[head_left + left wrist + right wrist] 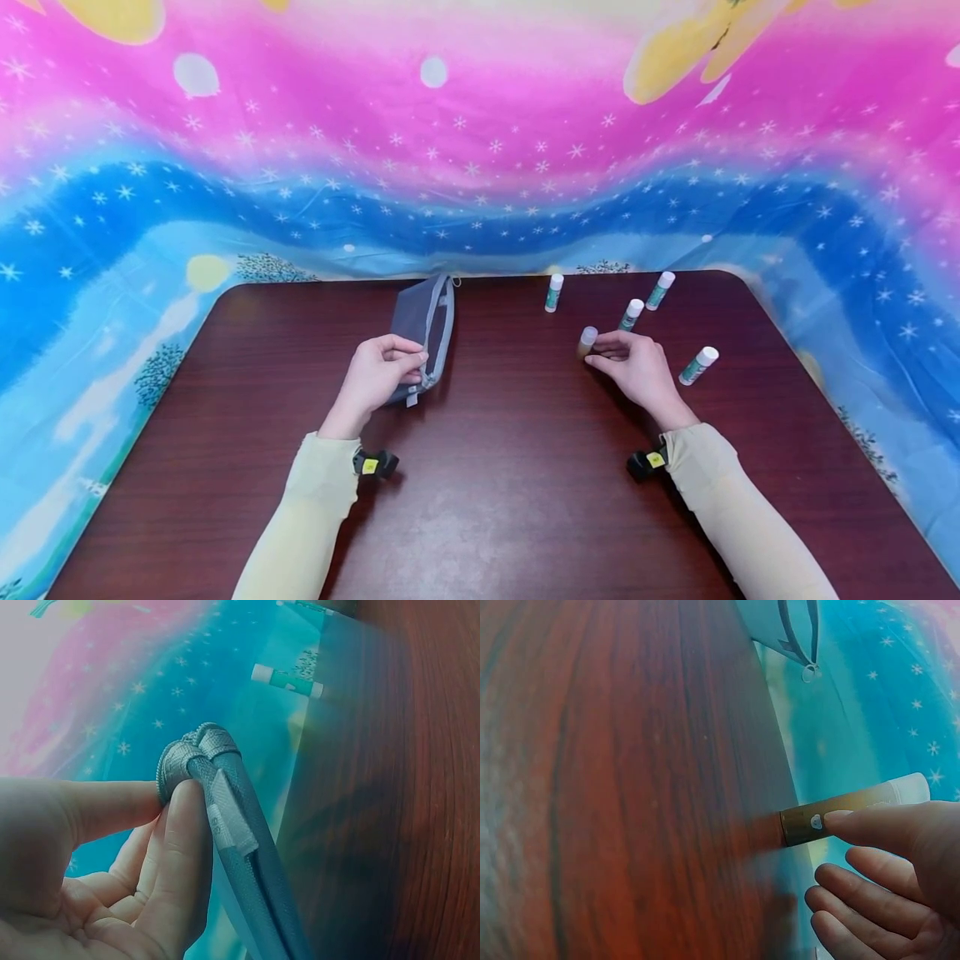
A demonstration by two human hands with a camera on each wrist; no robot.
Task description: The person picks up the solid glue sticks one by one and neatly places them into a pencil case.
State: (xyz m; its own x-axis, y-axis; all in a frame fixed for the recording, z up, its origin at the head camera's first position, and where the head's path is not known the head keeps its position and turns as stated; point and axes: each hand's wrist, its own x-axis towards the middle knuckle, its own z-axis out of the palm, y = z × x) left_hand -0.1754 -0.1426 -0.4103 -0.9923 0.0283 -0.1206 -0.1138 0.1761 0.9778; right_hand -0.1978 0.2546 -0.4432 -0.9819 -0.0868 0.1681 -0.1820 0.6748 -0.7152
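A grey zip pouch (407, 317) stands on the table with its zipped mouth parted. My left hand (378, 375) pinches its near end between thumb and forefinger; a small fabric tag (234, 814) shows beside the fingertips in the left wrist view. To the right, my right hand (636, 367) holds a slim brown tube (587, 343) with a frosted cap (911, 789) between thumb and fingers. That tube is upright, its base right at the tabletop. Several green glue sticks with white caps stand around the right hand, one glue stick (632, 315) just behind it.
Other glue sticks stand at the back (554, 293), the back right (660, 292) and right of the hand (699, 366). The dark wooden table (480, 500) meets a colourful patterned cloth (480, 167) behind and at both sides. A dark camera sits on each wrist.
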